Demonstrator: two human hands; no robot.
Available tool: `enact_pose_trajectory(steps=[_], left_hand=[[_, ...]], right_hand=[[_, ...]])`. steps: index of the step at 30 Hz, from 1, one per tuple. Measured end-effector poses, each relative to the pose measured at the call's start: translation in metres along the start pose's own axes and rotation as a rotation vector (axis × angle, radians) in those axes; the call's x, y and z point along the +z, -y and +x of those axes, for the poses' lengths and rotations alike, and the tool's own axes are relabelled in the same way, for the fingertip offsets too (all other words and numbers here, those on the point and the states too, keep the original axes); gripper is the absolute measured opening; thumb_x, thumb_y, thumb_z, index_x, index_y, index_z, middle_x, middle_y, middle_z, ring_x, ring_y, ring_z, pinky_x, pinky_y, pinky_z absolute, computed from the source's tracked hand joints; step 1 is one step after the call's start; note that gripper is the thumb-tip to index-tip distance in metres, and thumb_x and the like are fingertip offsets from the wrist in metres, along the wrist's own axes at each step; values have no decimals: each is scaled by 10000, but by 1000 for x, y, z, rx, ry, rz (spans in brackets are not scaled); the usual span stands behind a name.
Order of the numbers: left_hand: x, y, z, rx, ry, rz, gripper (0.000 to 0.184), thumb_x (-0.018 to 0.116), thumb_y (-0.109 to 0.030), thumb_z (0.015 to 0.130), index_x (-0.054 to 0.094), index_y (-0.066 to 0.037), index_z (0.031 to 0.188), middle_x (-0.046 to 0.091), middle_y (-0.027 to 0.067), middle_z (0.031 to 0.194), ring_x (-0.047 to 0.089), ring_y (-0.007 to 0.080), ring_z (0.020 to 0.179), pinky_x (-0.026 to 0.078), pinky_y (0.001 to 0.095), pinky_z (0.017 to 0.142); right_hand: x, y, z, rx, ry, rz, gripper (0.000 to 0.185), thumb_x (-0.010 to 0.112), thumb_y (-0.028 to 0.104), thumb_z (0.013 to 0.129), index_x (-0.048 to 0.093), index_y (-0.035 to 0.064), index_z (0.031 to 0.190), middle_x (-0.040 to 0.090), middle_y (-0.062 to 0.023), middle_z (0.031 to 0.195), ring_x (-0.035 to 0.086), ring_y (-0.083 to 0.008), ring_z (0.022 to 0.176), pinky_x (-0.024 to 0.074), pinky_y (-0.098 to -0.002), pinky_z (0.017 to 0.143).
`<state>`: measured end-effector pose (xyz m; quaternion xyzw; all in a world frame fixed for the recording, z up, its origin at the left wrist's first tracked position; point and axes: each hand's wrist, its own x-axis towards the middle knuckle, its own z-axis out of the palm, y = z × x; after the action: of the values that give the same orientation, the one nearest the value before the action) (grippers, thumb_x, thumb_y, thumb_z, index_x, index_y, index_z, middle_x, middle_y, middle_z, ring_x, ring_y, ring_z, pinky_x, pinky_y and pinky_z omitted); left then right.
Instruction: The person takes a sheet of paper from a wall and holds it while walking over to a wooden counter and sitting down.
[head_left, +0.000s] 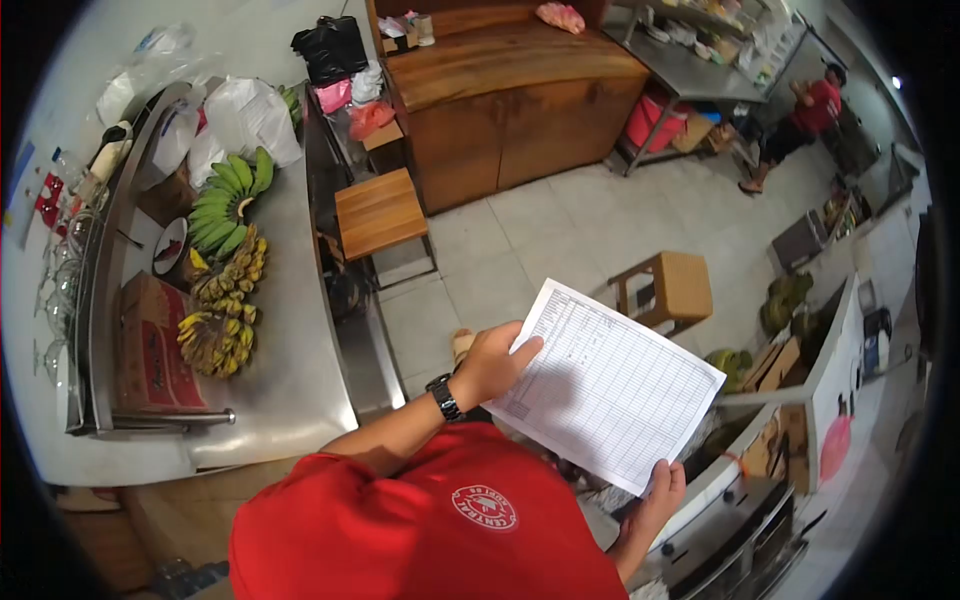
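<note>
A white sheet of paper [610, 385] printed with a table of rows and columns is held out in front of my red shirt. My left hand [495, 365], with a dark watch on its wrist, grips the sheet's left edge, thumb on top. At the lower right corner, my right hand [662, 495] pinches the paper between thumb and fingers. Some entries show in the upper left columns, too small to read. The fingers under the sheet are hidden.
Green bananas [230, 205] and yellow-brown bananas [220, 330] lie on a steel counter [300, 300] at left. A wooden stool [380, 212] and another stool [683, 287] stand on the tiled floor. Behind is a wooden cabinet [520, 130]. A person in red [815, 108] is at far right.
</note>
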<state>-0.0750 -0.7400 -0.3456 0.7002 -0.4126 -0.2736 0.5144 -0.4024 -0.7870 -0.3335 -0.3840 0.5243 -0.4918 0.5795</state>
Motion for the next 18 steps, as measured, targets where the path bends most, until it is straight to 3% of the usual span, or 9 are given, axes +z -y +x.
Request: enact_pose_trajectory(steps=[2,7,10,14,15,18], left_hand=[[-14,2,32,-19,-39,-118,283,618,-208,973,674,47,1082,721,122,916,661,157,817,526,323,747],[-73,40,117,-170,-117,-166,259,599,-188,997,666,33,1114,715,42,930,626,79,805,511,264,714],[-118,51,154,-162,-287,-335,255,636,-220,978,670,21,1053,711,83,848,639,116,737,517,297,658],[-168,88,188,-142,-421,-362,225,615,-178,990,663,23,1077,705,70,871,623,104,773,509,281,688],[-181,85,194,-160,-456,-211,210,603,-167,995,661,24,1060,710,86,877,625,122,780,509,301,701],[-206,84,216,-145,-552,-183,200,603,-169,993,660,16,1044,711,100,883,623,139,772,505,314,705]], right_hand=[[37,6,25,-26,42,-8,82,565,71,974,580,18,913,633,-31,884,549,-92,783,452,-254,744],[149,10,98,-26,184,-99,92,576,89,980,586,27,913,636,-27,873,552,-87,772,452,-245,725],[226,15,138,19,314,-172,85,587,112,979,600,45,927,632,-4,869,554,-76,778,442,-237,723],[325,16,175,27,467,-236,187,592,132,995,559,60,825,555,46,775,448,-42,704,363,-231,630],[340,15,185,34,538,-239,112,587,119,985,600,58,892,608,34,824,511,-41,747,405,-215,677],[393,13,203,52,592,-278,115,589,123,987,604,57,894,581,47,799,483,-34,717,384,-214,648]])
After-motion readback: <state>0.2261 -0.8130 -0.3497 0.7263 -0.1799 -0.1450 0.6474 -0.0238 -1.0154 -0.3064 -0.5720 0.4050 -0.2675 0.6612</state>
